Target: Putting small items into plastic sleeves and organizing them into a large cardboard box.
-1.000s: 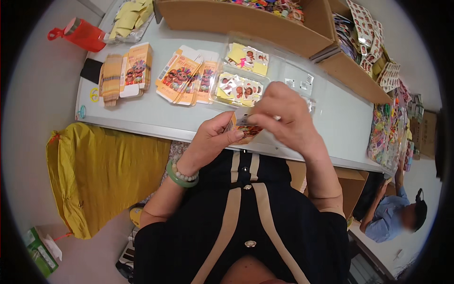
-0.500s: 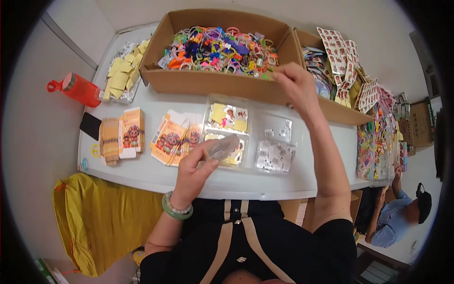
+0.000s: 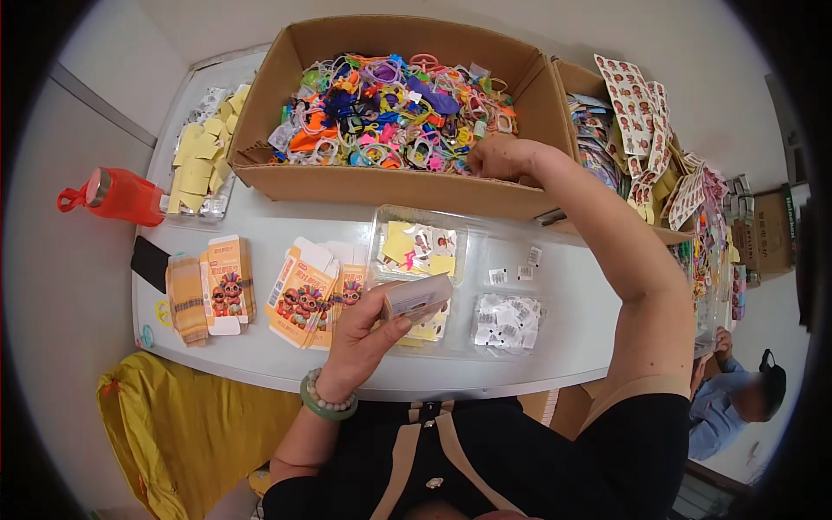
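My left hand [image 3: 362, 334] grips a small pale printed packet [image 3: 418, 297], shaped like a slim box, above the clear tray [image 3: 374, 251] of yellow cards and stickers. Over the front wall of the big cardboard box [image 3: 381, 189] reaches my right hand [image 3: 504, 158], its fingers curled down among the small colourful toys and bands [image 3: 381, 113]. What the fingertips pinch, if anything, is hidden. Beside the left hand lie orange cartons [image 3: 303, 295] with cartoon figures, flat and overlapping. Another clear tray holds small white labels [image 3: 508, 322].
More orange cartons [image 3: 221, 286] and a black phone [image 3: 150, 263] lie at the left. A red bottle [image 3: 126, 196] stands near yellow cards [image 3: 204, 160]. Right of the big box, a second carton holds sticker sheets [image 3: 633, 104]. A person in blue [image 3: 728, 412] works at far right.
My right hand has moved left and down, from above the box's front edge into the toys. My left hand still holds the packet, now tilted differently. The whole view has shifted slightly.
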